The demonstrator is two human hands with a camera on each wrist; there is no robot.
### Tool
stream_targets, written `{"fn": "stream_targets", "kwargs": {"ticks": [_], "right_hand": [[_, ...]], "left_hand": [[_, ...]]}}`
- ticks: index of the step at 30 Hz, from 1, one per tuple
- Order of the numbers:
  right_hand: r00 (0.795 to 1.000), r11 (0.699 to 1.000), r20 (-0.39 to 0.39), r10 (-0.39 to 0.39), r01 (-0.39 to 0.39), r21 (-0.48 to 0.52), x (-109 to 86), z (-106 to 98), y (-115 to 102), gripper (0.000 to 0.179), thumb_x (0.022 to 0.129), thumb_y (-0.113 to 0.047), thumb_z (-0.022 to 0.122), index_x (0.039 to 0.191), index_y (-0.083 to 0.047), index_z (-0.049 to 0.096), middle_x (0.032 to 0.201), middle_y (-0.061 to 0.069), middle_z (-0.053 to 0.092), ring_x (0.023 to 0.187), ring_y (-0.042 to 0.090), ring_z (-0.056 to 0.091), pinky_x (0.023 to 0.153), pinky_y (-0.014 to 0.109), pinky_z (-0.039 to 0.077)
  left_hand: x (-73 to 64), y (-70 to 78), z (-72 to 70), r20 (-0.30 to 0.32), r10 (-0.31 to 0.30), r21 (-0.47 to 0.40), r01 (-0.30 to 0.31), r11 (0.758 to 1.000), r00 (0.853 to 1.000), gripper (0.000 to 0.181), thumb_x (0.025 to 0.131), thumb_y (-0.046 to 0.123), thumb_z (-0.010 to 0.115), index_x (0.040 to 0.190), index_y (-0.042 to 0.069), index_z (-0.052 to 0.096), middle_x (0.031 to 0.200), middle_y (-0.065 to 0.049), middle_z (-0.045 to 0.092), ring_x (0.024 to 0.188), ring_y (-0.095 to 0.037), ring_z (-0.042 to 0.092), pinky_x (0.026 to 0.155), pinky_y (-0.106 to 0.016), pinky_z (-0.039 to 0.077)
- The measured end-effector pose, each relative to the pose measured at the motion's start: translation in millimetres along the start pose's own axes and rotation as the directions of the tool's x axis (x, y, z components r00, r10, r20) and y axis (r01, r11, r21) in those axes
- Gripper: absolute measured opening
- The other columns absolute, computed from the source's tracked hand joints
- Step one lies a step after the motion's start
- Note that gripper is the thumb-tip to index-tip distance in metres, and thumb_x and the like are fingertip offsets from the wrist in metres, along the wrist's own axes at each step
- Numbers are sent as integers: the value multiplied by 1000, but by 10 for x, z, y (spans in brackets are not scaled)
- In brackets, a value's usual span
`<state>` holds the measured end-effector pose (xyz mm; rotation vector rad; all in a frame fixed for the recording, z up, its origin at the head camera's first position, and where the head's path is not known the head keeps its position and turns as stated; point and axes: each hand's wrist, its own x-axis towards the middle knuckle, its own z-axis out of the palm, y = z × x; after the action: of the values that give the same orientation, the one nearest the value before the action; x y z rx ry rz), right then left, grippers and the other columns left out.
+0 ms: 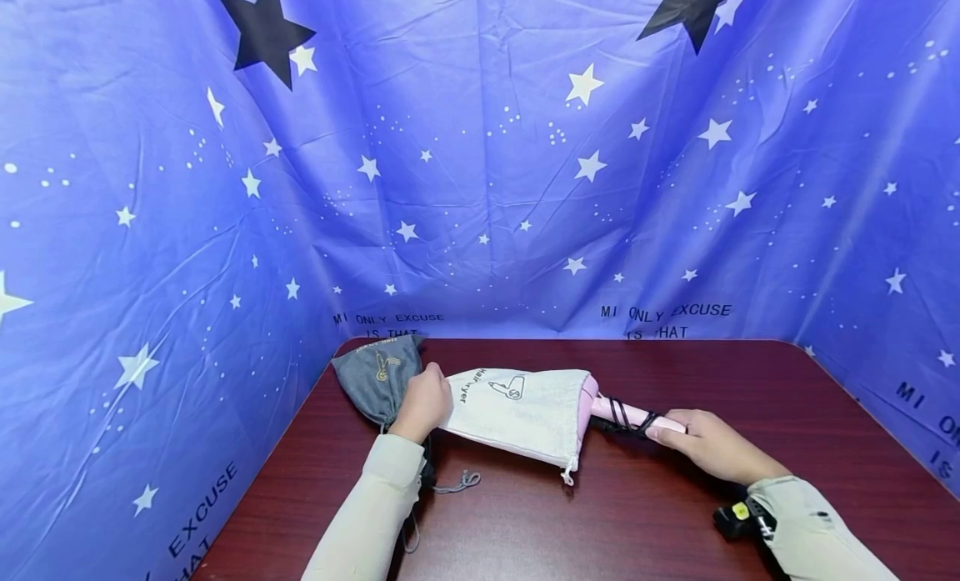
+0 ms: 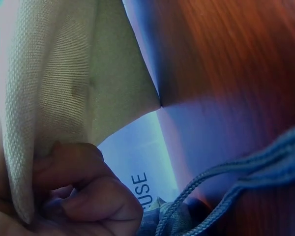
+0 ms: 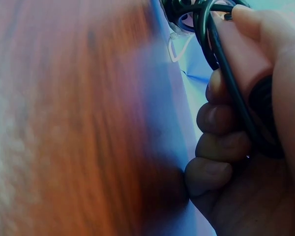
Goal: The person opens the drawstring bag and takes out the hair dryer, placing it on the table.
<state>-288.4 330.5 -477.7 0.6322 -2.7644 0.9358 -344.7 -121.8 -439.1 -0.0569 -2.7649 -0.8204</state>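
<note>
A white cloth drawstring bag [image 1: 517,414] with a hair dryer print lies sideways above the dark red table. Inside it sits the head of a pink hair dryer [image 1: 637,416], whose handle sticks out of the mouth to the right, wound with a black cord [image 3: 226,73]. My right hand [image 1: 712,443] grips that handle near its end, fingers curled round handle and cord. At the bag's closed left end, my left hand [image 1: 426,402] grips a corner of the cloth, seen as a fold [image 2: 19,147] between the fingers in the left wrist view.
Behind my left hand lies a grey drawstring bag [image 1: 378,377] with a gold print. Its grey cord [image 1: 459,483] trails over the table [image 1: 540,531] toward the front. A blue star-printed cloth [image 1: 480,189] hangs round the back and both sides.
</note>
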Motion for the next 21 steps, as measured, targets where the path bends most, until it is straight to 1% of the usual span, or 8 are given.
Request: {"fn": "stream_targets", "kwargs": {"ticks": [2,7,10,16,21], "right_hand": [[1000,1000,-1,1,-1,1,-2,-3,3,21,98,-31,71,80,-21,66,66,-15,46,63,0,44,58,24,38],[1000,1000,0,3,-3,-3,-1,-17,2,21,99,-31,70,81,-21,65,67,-15,46,63,0,45,58,24,38],[1000,1000,-5,2,-2,-7,-2,-22,9,21,99,-30,70,80,-20,66,67,-15,47,64,0,45,59,24,38],[1000,1000,-13,-16,16,2,-9,-23,44,21,99,-28,70,80,-20,66,67,-16,47,64,0,45,58,24,38],[1000,1000,-17,-23,23,5,-13,-31,61,21,99,-28,70,80,-20,66,67,-16,46,64,0,45,58,24,38]], "left_hand": [[-2,2,-1,-1,4,-3,-4,1000,1000,15,103,14,48,91,6,53,80,-14,63,82,-34,68,74,-48,54],[-8,12,1,1,-14,-13,14,1000,1000,16,99,17,50,85,9,50,72,-9,56,75,-29,63,72,-45,52],[-9,15,8,-10,-18,-10,18,1000,1000,16,97,18,51,84,9,50,70,-8,56,74,-29,63,71,-45,52],[-16,27,14,-37,-21,-11,21,1000,999,16,95,18,52,82,9,52,75,-14,62,78,-33,67,72,-47,53],[-24,29,14,-42,-27,-4,27,1000,999,17,94,20,53,85,6,57,87,-22,69,85,-38,70,75,-49,55]]}}
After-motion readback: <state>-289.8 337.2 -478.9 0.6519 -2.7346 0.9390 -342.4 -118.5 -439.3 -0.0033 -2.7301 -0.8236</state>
